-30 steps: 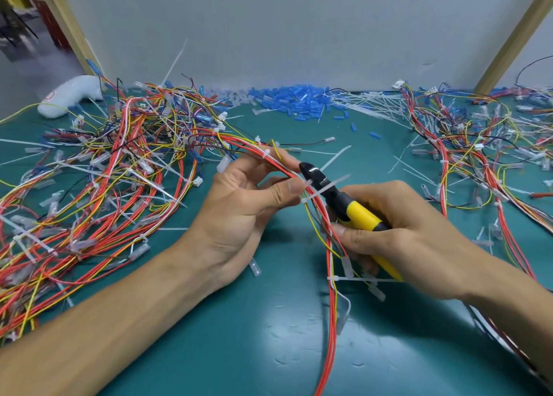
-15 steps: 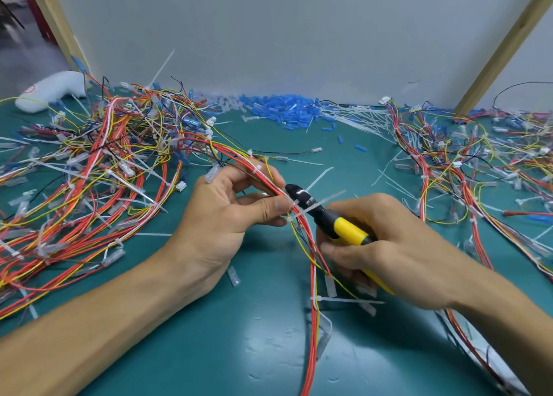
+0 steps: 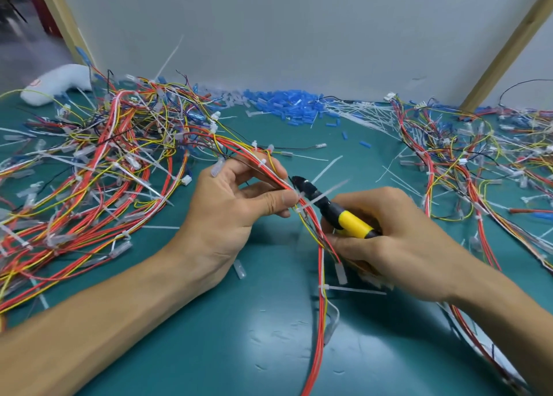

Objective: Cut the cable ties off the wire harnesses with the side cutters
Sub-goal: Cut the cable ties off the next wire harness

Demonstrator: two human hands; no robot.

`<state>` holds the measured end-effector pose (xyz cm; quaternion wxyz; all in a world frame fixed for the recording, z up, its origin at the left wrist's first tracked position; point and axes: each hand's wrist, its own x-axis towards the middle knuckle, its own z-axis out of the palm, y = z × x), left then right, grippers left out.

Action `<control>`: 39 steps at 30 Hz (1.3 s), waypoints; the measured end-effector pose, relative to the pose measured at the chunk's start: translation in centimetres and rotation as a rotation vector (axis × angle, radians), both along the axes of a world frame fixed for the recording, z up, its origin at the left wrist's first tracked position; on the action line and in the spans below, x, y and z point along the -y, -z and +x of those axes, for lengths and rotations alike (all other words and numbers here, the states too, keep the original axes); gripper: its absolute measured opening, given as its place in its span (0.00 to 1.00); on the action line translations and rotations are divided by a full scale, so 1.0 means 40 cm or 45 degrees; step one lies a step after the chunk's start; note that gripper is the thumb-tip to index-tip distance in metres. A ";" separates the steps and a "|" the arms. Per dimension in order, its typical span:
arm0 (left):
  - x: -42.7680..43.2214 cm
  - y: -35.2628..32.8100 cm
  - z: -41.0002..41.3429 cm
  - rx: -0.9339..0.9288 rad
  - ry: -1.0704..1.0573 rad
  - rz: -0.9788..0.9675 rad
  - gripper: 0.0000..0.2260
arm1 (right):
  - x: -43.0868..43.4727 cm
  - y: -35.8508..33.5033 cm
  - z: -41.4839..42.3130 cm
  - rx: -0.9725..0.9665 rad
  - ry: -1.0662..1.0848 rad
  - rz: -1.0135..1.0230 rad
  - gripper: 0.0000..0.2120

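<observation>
cable tie (image 3: 302,199) on harness (image 3: 317,234) just over surface (image 3: 239,335): uncut, side cutters (image 3: 353,222) nosed at it. left grip (image 3: 233,213) pinching harness, right grip (image 3: 398,246) wrapped round side cutters. lots more tied in pile (image 3: 89,180); cut ties (image 3: 353,111) heaped at back.

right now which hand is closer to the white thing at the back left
Left. The left hand, holding the wire harness, is nearer the person and to the right of the white thing; the right hand, gripping the side cutters, is even farther right.
</observation>
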<state>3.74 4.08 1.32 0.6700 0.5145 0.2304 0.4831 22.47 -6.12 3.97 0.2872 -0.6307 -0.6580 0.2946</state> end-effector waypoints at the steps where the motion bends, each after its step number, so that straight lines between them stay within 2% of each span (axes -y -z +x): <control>1: 0.002 -0.001 0.000 0.009 -0.011 0.004 0.13 | 0.000 0.002 -0.001 0.005 0.011 0.033 0.09; 4: 0.001 -0.002 -0.001 0.011 -0.015 0.036 0.15 | -0.001 0.004 -0.009 0.027 0.026 0.095 0.09; 8: 0.005 0.000 0.001 0.020 -0.005 0.038 0.12 | 0.004 -0.004 -0.006 -0.145 -0.010 -0.043 0.11; 11: 0.006 -0.005 0.001 0.049 0.002 0.034 0.12 | 0.009 -0.011 -0.013 -0.237 -0.022 -0.055 0.08; 16: 0.004 -0.010 -0.001 0.074 0.008 0.031 0.11 | 0.006 -0.010 -0.015 -0.252 -0.045 -0.035 0.09; 19: 0.006 -0.010 -0.002 0.076 -0.011 0.029 0.11 | 0.008 -0.016 -0.015 -0.316 -0.087 -0.059 0.03; 24: 0.002 -0.012 -0.006 0.096 -0.024 0.032 0.11 | 0.011 -0.025 -0.013 -0.349 -0.138 -0.075 0.04; 27: 0.001 -0.012 -0.006 0.105 -0.028 0.041 0.11 | 0.007 -0.026 -0.018 -0.332 -0.132 -0.049 0.07; 35: 0.006 -0.006 -0.007 0.063 -0.009 0.067 0.13 | 0.013 -0.028 -0.009 -0.131 -0.094 -0.083 0.04; 39: 0.007 -0.003 -0.008 0.049 0.001 0.080 0.12 | 0.015 -0.029 -0.003 0.009 -0.075 -0.046 0.08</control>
